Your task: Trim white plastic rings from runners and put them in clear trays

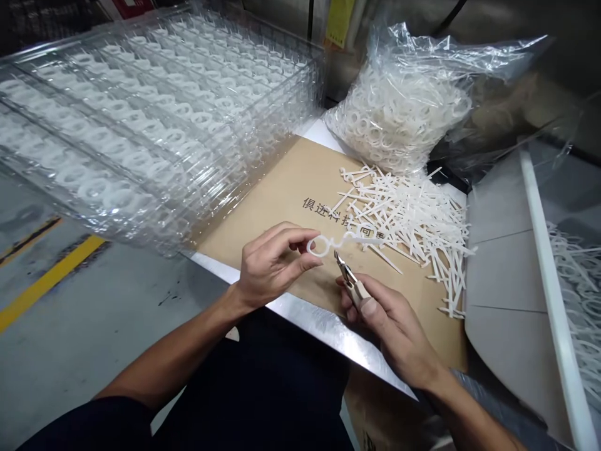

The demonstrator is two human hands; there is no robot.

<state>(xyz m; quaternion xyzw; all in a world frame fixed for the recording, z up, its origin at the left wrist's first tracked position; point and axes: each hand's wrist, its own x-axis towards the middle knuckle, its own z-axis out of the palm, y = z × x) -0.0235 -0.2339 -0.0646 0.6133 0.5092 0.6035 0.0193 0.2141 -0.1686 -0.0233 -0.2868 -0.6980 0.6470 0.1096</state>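
The person's left hand (277,266) is pinching a white moulded-plastic ring with a long wavy stem (328,244) narrowly between thumb and forefinger, above a brown kraft-paper sheet (282,181). Its long axis is running nearly level across the frame, ring at left, stem pointing right. The right hand (394,332) is closing around steel side cutters with pale handles (350,282), tips just below the stem. Stacked clear trays filled with white rings (197,188) are occupying the upper left. A clear bag of white rings (399,113) remains upper right, beside a heap of loose white plastic stems (404,225).
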